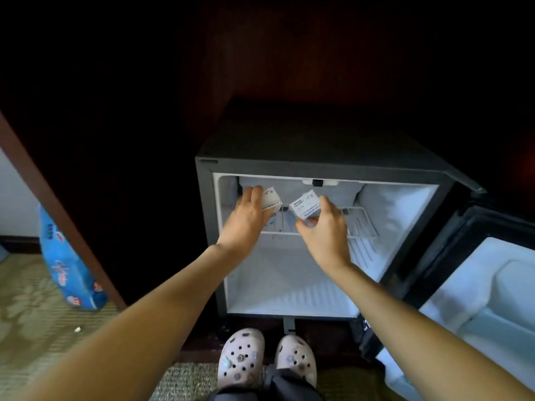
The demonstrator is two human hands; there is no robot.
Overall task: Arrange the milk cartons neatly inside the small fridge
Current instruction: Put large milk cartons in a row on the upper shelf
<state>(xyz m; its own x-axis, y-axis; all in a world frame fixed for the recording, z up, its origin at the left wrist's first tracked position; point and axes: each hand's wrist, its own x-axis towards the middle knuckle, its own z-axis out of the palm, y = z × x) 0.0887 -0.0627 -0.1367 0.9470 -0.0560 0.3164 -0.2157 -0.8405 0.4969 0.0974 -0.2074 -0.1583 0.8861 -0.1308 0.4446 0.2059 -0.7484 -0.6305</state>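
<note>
Head view catches the placing step. The left hand [246,215] has its fingers wrapped round a small milk carton [272,198]. The right hand [324,230] pinches a second carton [307,206] between thumb and fingertips. Both cartons are held just above the wire shelf [362,224] of the small fridge [318,166]. The next move likely calls for lowering each carton upright onto the wires below the fingers, side by side, after levelling the tilted second carton. Bluish shapes beneath the fingers may be more cartons, but they are too blurred to tell. The left thumb is hidden.
</note>
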